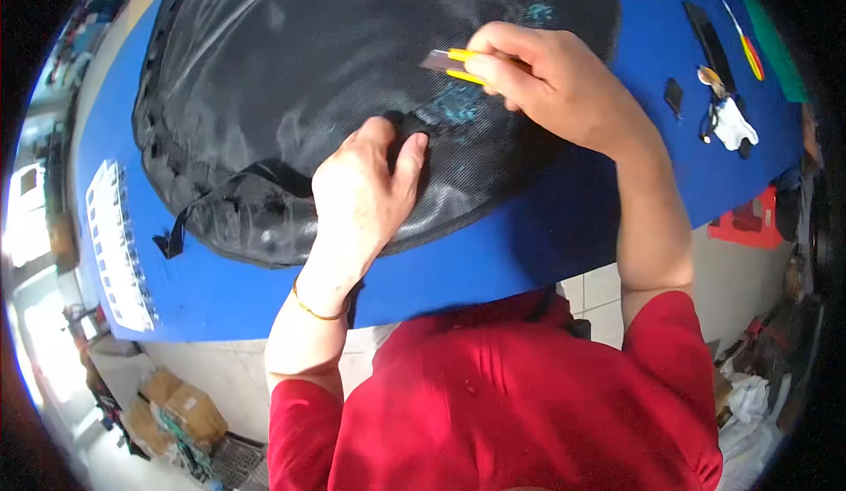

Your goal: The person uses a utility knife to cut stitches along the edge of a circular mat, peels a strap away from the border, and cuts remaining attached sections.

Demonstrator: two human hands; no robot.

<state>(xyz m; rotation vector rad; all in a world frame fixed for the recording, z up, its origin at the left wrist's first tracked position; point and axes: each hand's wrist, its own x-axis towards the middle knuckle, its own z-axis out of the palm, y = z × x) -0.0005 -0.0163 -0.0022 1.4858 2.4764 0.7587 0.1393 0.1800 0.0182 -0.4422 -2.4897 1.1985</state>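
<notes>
A large rounded piece of black mesh fabric lies over the blue table. My left hand is closed low on it, thumb and fingers pinching a dark fold of the fabric. A loose black strap trails from beside that hand toward the lower left. My right hand grips a yellow utility knife, its blade pointing left above the fabric. Below the knife is a patch of teal thread bits; more teal bits lie farther up.
On the blue table, a white sheet with a row of cut-outs is at left. At right lie a pointed tool with a red-yellow handle, a black strip and a crumpled white item. Cardboard boxes stand on the floor.
</notes>
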